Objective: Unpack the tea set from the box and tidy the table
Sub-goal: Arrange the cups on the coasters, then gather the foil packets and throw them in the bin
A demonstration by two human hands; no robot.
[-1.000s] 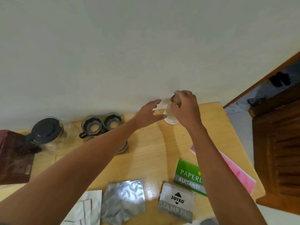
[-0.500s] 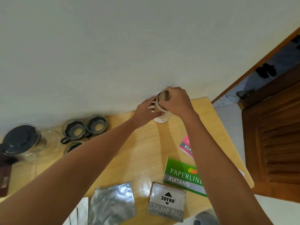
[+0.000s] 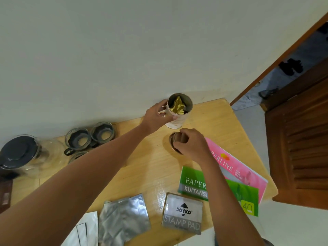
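A round white tin (image 3: 177, 119) stands open near the table's far edge, with a gold foil packet (image 3: 178, 107) inside it. My left hand (image 3: 157, 118) grips the tin's side. My right hand (image 3: 192, 144) holds the tin's round lid (image 3: 174, 140) down on the wooden table (image 3: 150, 166), just in front of the tin. A glass teapot (image 3: 23, 155) with a dark lid sits at the far left. Glass cups (image 3: 90, 137) with dark holders stand beside it.
A green receipt book (image 3: 193, 183) and a pink one (image 3: 236, 167) lie at the right. A grey stamp pad box (image 3: 182, 213), a silver foil bag (image 3: 124, 217) and white paper (image 3: 83, 231) lie near the front edge. A dark box (image 3: 5, 192) sits far left. A wooden door (image 3: 301, 139) stands right.
My right hand has taken the lid off the tin and brought it down to the table in front. My left hand has closed around the tin's side.
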